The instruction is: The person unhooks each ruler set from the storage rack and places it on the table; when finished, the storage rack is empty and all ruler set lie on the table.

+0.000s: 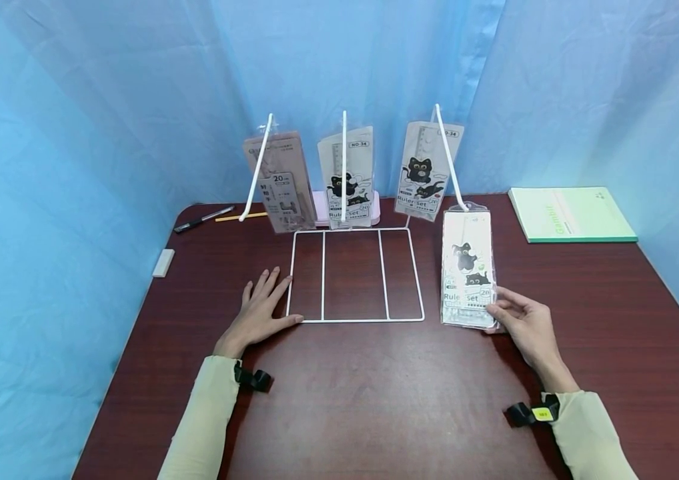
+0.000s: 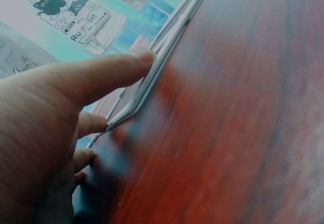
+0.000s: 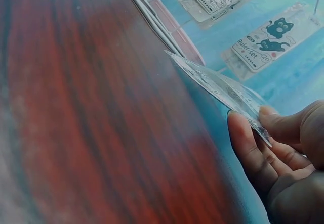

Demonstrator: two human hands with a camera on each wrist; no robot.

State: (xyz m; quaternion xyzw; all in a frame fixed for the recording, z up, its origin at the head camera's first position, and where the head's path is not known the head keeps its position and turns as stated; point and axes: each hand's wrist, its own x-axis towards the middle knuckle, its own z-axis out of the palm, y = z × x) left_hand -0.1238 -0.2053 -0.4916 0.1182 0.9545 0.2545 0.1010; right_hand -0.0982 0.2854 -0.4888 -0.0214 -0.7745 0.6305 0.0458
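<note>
My right hand [image 1: 525,327] pinches a clear-wrapped ruler set [image 1: 467,270] with black cat drawings by its lower right corner. In the head view, the pack's top edge meets the tip of the right prong [image 1: 450,160] of a white wire rack [image 1: 363,321]. Thumb and fingertips hold that pack's edge in the right wrist view, where the ruler set [image 3: 223,87] shows almost edge-on. Spread over the front left corner of the rack's base is my left hand [image 1: 263,310], thumb on the wire [image 2: 147,80] and the other fingers along the left side.
Two similar ruler sets hang on the middle [image 1: 360,160] and right [image 1: 420,167] prongs; a pinkish ruler pack [image 1: 282,183] hangs on the left one. Behind the rack lies a pink object [image 1: 373,208]. A green notebook [image 1: 573,215], pen [image 1: 204,219], pencil [image 1: 243,216] and white eraser-like block [image 1: 163,263] lie around.
</note>
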